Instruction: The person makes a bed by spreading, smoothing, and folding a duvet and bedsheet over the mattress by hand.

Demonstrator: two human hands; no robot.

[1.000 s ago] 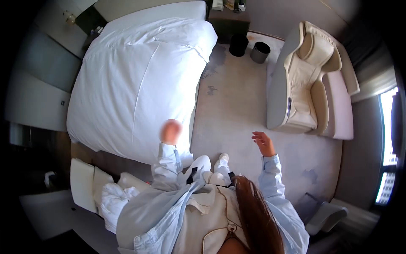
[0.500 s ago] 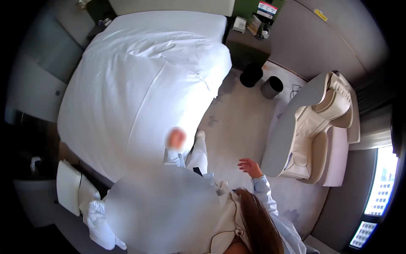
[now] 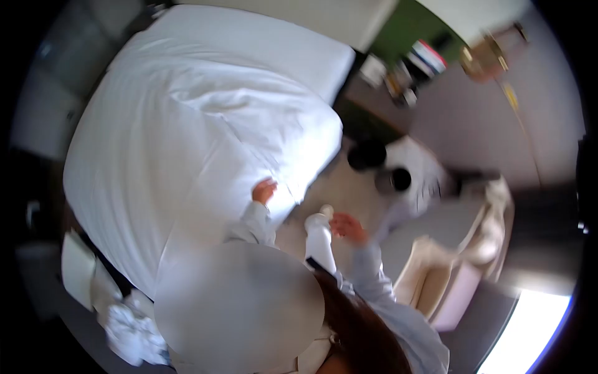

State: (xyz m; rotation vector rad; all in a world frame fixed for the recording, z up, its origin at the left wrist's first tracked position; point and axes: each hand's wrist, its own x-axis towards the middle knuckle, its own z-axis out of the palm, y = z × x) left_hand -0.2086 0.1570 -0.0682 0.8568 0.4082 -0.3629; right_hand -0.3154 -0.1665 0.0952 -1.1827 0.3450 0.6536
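Observation:
My left hand (image 3: 265, 191) is over the near right part of the white duvet (image 3: 137, 156) on the bed. Its fingers are loosely bent with nothing in them; whether they touch the cloth I cannot tell. To its right, my right hand (image 3: 349, 228) is beside my white-trousered leg (image 3: 319, 246), above the floor. That hand is somewhat blurred, with its fingers stretched toward the left and no object in them. The duvet has creases and a bunched fold near its upper right, below a smooth white sheet (image 3: 261, 37).
Two dark bins (image 3: 392, 180) stand on the floor by the nightstand (image 3: 374, 100), which bears several small items. A beige massage chair (image 3: 430, 268) is at the right. A white chair (image 3: 78, 271) and crumpled white cloth (image 3: 134, 330) lie at lower left.
My view has turned, so the room appears tilted. My left hand has moved slightly up over the bed; my right hand has come left and up, nearer to it.

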